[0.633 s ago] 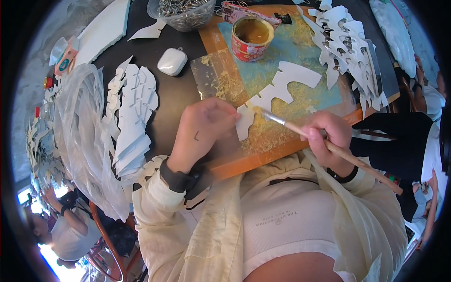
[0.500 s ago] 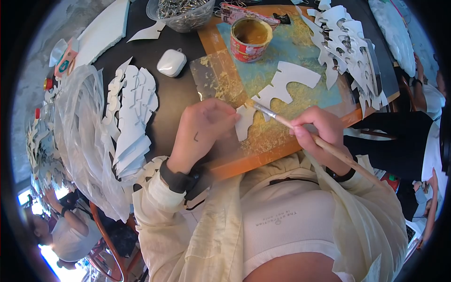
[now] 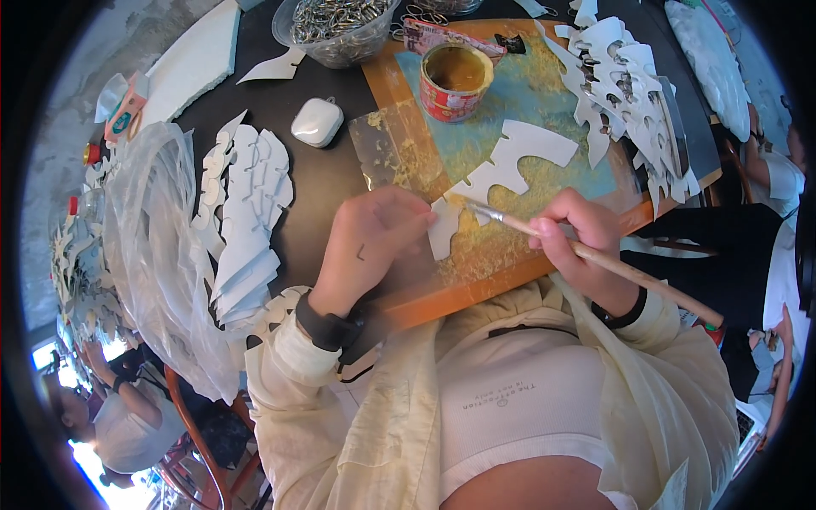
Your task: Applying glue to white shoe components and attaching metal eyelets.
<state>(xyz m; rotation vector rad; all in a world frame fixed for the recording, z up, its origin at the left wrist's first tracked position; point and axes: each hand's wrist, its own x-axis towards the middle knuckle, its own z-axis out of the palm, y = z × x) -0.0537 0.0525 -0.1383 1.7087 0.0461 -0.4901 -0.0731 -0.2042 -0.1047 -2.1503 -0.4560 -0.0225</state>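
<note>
A white cut-out piece with scalloped, notched edges (image 3: 533, 150) lies flat on the glue-smeared board (image 3: 510, 253). My left hand (image 3: 370, 242) pinches its near left end between thumb and fingers. In my right hand (image 3: 585, 242) is a paintbrush with a long wooden handle (image 3: 629, 270). Its bristles, coated in yellowish paste, touch the piece a little right of my left fingertips. Beyond the piece stands a red patterned can (image 3: 448, 106) partly filled with amber, paste-like liquid, its rim crusted.
White cut pieces in an overlapping stack (image 3: 246, 217) lie left; a clipped pile (image 3: 625, 93) lies right. A white rounded case (image 3: 317, 122) sits behind my left hand. Farther back is a clear tub of metal clips (image 3: 336, 34). Plastic bags (image 3: 153, 246) bulge at far left. Other people are nearby.
The brush tip has moved slightly right and toward me over the white piece, with the handle at a flatter angle. My left hand keeps its pinch; the whole view has shifted a little.
</note>
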